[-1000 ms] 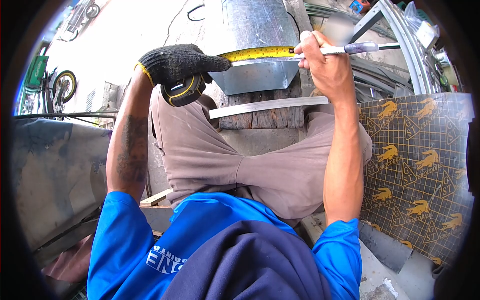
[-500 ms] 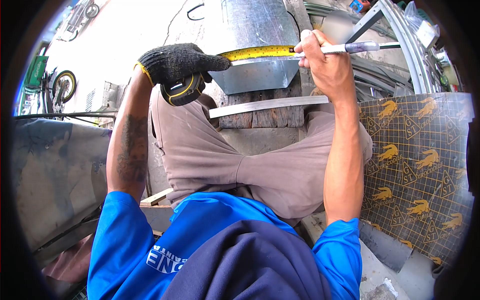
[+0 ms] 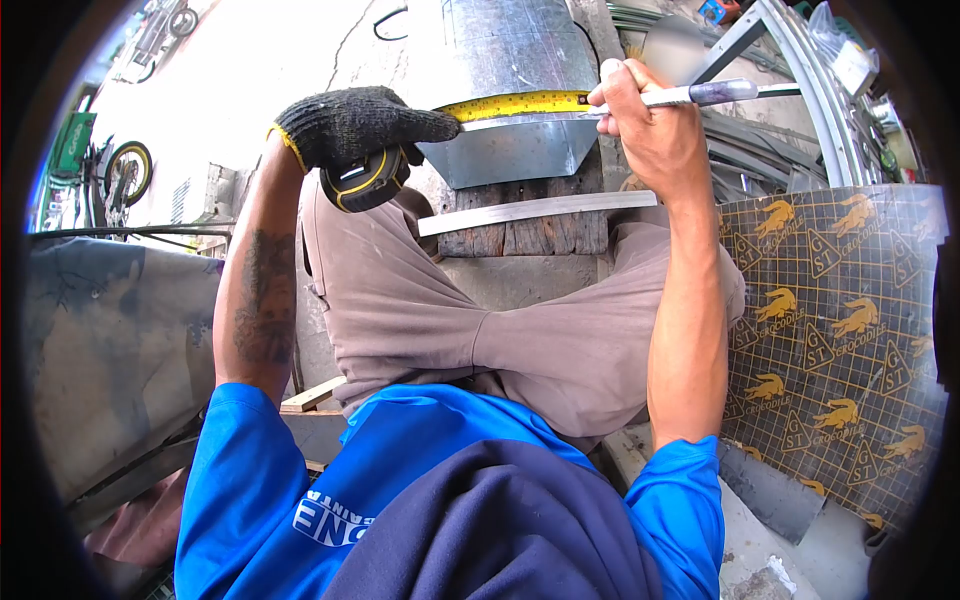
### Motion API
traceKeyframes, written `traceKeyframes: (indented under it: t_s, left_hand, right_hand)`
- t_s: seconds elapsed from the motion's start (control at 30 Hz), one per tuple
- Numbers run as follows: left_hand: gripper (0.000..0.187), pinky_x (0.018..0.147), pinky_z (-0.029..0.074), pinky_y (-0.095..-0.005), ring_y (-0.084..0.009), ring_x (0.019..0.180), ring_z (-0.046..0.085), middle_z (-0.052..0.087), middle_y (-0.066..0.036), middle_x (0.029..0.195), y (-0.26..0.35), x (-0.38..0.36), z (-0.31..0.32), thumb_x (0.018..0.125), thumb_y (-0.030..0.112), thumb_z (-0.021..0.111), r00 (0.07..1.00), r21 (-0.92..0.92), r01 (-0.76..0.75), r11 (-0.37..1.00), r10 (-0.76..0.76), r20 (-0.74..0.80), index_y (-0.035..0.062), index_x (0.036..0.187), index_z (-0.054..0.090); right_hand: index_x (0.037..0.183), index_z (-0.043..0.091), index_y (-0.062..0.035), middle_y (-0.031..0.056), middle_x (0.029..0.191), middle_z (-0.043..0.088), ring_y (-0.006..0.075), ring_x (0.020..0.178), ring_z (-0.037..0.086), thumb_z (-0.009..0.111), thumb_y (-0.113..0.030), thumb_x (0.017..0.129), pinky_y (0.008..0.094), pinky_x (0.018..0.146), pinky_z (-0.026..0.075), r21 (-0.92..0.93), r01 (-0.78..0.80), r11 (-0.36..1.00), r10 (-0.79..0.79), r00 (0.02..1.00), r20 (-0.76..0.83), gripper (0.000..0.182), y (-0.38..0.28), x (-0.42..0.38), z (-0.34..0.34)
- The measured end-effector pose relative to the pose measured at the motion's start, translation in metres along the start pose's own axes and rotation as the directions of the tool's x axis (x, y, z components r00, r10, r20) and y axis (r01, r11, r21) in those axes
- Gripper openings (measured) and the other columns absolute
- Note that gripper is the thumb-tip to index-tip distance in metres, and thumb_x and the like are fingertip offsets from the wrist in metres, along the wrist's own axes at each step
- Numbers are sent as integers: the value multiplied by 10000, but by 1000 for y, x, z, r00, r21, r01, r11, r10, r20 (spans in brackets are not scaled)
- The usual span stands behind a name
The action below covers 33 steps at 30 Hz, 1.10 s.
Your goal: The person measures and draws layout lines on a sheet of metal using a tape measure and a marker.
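My left hand (image 3: pixel 352 130), in a black knit glove, is closed around a black and yellow tape measure (image 3: pixel 366 182). Its yellow blade (image 3: pixel 515 105) runs out to the right across a bent grey sheet-metal piece (image 3: pixel 515 50). At the blade's far end is my bare right hand (image 3: pixel 655 128), fingers pinched on a white marker pen (image 3: pixel 705 94) that points left. The pen's tip end lies by the end of the blade. A flat metal strip (image 3: pixel 540 208) rests across a dark wooden block (image 3: pixel 520 238) below the sheet metal.
Between my knees stands the wooden block. A printed plywood board (image 3: pixel 830 340) leans at the right, with metal lengths (image 3: pixel 765 150) and a metal frame (image 3: pixel 815 70) behind it. A draped cover (image 3: pixel 130 350) is at the left; motorbikes (image 3: pixel 125 175) stand farther off.
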State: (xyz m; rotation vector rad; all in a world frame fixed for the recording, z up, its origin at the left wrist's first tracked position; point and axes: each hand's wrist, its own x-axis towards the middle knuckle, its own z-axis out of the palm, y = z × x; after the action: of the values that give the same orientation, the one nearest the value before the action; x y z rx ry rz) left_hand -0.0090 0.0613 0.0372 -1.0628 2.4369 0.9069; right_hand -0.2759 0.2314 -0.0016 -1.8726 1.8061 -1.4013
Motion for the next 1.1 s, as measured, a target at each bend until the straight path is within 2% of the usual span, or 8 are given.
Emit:
traceKeyframes:
  t_s: [0.33, 0.43, 0.5, 0.57, 0.6, 0.77, 0.83, 1.1]
  left_hand:
    - [595, 801, 541, -290, -138, 777, 678, 764, -104, 871, -5, 3, -3, 986, 571, 601, 999, 27, 30, 999, -31, 34, 11, 1020, 799]
    - [605, 803, 542, -294, -139, 781, 672, 764, -98, 870, 16, -6, -2, 967, 584, 628, 999, -107, 43, 993, -42, 10, 9, 1064, 789]
    - [606, 803, 540, -295, -135, 787, 662, 766, -97, 890, 6, 0, -4, 956, 586, 646, 989, -152, 122, 981, -108, 98, 13, 1102, 780]
    - [585, 805, 537, -292, -125, 790, 657, 763, -97, 894, -17, 7, 2, 960, 571, 651, 970, -88, -243, 966, 245, 9, 17, 1090, 784]
    - [568, 792, 530, -287, -117, 770, 647, 750, -85, 870, -10, 10, -2, 956, 563, 661, 999, -77, 3, 997, 1, 46, 21, 1068, 791]
    - [592, 730, 507, -285, -117, 717, 610, 716, -52, 817, 10, -4, -4, 928, 594, 684, 995, -60, -80, 995, 83, 48, 21, 1031, 794]
    - [584, 720, 503, -274, -106, 712, 603, 711, -43, 816, 11, -4, -5, 934, 584, 683, 996, -77, -55, 995, 60, 66, 19, 1032, 790]
    - [522, 765, 539, -279, -103, 766, 635, 759, -74, 915, -10, 10, -3, 970, 511, 659, 994, -144, 84, 986, -72, 84, 15, 1084, 780]
  right_hand:
    - [902, 560, -53, 56, 798, 680, 210, 639, 710, 513, -187, 1066, 332, 598, 554, -11, 83, 996, -83, 997, 1, 217, 7, 3, -1]
    - [904, 609, -42, 53, 784, 695, 193, 642, 710, 521, -205, 1057, 317, 604, 551, -219, 299, 929, -304, 952, 12, 241, 12, 4, -3]
    - [957, 565, -34, 58, 875, 688, 164, 676, 699, 542, -19, 985, 309, 612, 556, -199, 237, 951, -221, 970, 96, 39, 9, 3, -6]
    - [980, 572, -64, 42, 855, 672, 166, 673, 693, 571, -11, 958, 317, 605, 559, -314, 354, 881, -343, 935, 92, 57, 13, 5, -6]
    - [980, 571, -64, 43, 847, 666, 170, 671, 693, 582, -9, 949, 318, 601, 560, -313, 371, 875, -366, 928, 77, 63, 14, 5, -4]
    - [984, 571, -66, 44, 842, 662, 176, 663, 688, 603, 4, 921, 315, 590, 564, -342, 418, 842, -423, 904, 64, 100, 18, 4, -3]
    - [984, 571, -69, 45, 839, 658, 176, 660, 685, 604, 15, 910, 313, 584, 560, -213, 309, 927, -305, 951, 55, 117, 17, 3, -4]
    - [973, 565, -74, 40, 832, 649, 167, 660, 676, 579, 2, 938, 312, 582, 552, -308, 392, 867, -389, 918, 75, 84, 17, 6, -3]
